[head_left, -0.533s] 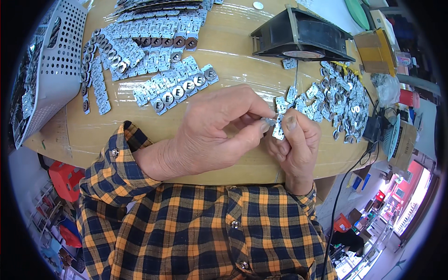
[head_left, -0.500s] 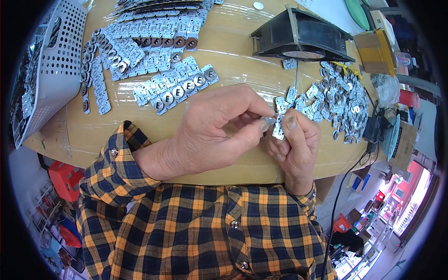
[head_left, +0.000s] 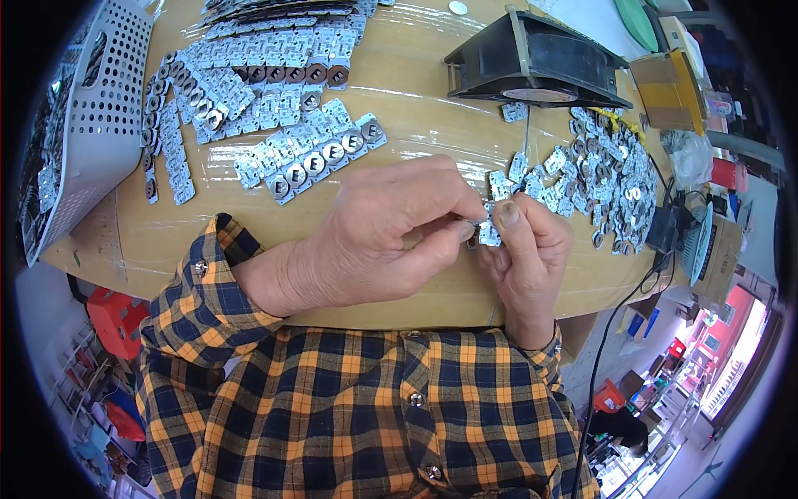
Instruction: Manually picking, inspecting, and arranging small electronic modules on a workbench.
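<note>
Both hands pinch one small metal plate above the table's near edge.

The left hand (head_left: 374, 237) and right hand (head_left: 528, 249) grip the small metal plate (head_left: 489, 229) between fingertips. A loose pile of plates (head_left: 607, 175) lies toward the right edge; lined-up rows of plates (head_left: 274, 83) toward the far left corner, beside a perforated basket (head_left: 91, 116).

small metal piece (head_left: 486, 234): your fingers cover most of it, shape unclear | perforated basket (head_left: 79, 125): cut off at left rim | rows of metal plates (head_left: 274, 58): top rows cut by edge
</note>
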### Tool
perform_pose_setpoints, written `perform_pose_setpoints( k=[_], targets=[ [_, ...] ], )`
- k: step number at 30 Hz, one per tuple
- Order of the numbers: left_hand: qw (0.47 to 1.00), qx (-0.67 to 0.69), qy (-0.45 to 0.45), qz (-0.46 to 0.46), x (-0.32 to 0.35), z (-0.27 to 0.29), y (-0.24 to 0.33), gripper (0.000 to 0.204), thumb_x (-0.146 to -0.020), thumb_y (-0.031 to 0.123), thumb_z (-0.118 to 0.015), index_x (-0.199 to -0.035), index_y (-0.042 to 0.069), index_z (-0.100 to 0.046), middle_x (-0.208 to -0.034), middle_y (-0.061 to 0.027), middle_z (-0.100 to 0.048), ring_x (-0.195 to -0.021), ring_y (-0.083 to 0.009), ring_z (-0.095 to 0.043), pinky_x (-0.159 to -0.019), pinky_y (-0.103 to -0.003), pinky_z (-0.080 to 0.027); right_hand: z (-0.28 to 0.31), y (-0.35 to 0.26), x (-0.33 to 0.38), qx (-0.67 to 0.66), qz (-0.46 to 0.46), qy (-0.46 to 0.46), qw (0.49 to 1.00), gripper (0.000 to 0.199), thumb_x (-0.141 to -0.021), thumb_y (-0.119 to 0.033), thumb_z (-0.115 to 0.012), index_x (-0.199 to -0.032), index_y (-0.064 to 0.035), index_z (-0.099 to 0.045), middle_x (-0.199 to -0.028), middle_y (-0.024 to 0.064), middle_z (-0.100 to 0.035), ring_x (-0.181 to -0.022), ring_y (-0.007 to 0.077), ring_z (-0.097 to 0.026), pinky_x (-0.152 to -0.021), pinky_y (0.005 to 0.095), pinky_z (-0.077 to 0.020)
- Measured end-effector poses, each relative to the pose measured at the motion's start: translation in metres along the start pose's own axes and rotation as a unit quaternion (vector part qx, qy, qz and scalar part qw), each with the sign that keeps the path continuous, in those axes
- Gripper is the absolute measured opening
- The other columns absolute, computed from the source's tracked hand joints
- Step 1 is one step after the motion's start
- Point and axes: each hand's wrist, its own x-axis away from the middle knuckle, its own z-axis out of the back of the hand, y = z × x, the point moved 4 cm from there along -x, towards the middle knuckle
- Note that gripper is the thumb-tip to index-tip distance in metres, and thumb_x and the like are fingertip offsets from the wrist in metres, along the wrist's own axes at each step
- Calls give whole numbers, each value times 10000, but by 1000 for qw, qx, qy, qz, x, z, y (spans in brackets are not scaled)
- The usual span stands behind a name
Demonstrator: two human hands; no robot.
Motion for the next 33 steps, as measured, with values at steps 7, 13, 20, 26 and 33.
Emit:
perform_pose_setpoints(
  k=[7,13,20,26,33],
  targets=[
    [951,208,50,221,5,-4,-17,154,-899,-43,-596,-1048,-49,-633,-843,-66,-669,-726,-79,-635,-631,-210,-531,7,-8,3,340,243,120,901,294,-995,-172,-527,-753,-11,-571,-606,-20,-481,-516,34,-389,-475,196,-280],
    [902,349,16,252,5,-8,-18,194,-914,-15,-606,-1102,-62,-624,-848,-103,-695,-718,-117,-679,-659,-228,-576,2,-10,4,167,158,6,973,322,-997,-226,-520,-759,-16,-574,-643,-9,-518,-513,34,-406,-473,199,-285],
    [908,340,-38,241,4,-8,-15,177,-909,-14,-619,-1078,-65,-627,-877,-109,-692,-696,-115,-681,-622,-213,-571,1,-11,3,152,140,-32,978,279,-982,-158,-554,-765,12,-595,-586,12,-527,-485,49,-452,-471,215,-356],
    [907,357,-46,221,4,-11,-13,156,-908,-17,-620,-1057,-63,-622,-885,-106,-681,-701,-124,-680,-608,-232,-578,5,2,4,-34,14,-84,996,336,-1016,-227,-498,-768,-12,-568,-576,-16,-509,-448,12,-388,-429,191,-303],
    [911,349,7,217,4,-10,-12,188,-883,-2,-666,-1059,-52,-622,-894,-99,-680,-739,-134,-680,-624,-250,-576,2,0,2,-63,8,-60,996,334,-1018,-221,-492,-770,-7,-556,-560,-17,-475,-442,20,-385,-417,196,-284]
  ],
)
